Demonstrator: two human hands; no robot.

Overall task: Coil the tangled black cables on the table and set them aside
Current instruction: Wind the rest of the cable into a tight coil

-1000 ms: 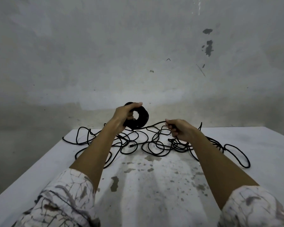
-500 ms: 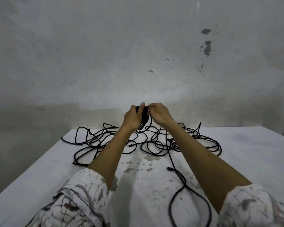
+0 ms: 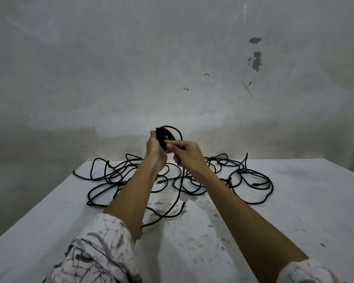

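My left hand (image 3: 156, 149) grips a small black coil of cable (image 3: 164, 134) held up above the far middle of the white table (image 3: 307, 201). My right hand (image 3: 185, 155) pinches the free strand of the same cable right beside the coil. That strand arcs over the coil's top, drops between my forearms and ends in a loop near the table's middle (image 3: 168, 213). A tangle of loose black cables (image 3: 251, 180) spreads across the far part of the table on both sides of my arms, with small plugs showing.
A stained grey wall stands close behind the table. The table's left edge runs diagonally from the far left corner (image 3: 84, 166) toward me. Grey stains mark the tabletop in front of the cables. My patterned sleeves fill the bottom corners.
My right hand carried the strand from the right of the tangle up to the coil, then shifted slightly down. The long loop that lay near the front edge has been drawn farther away.
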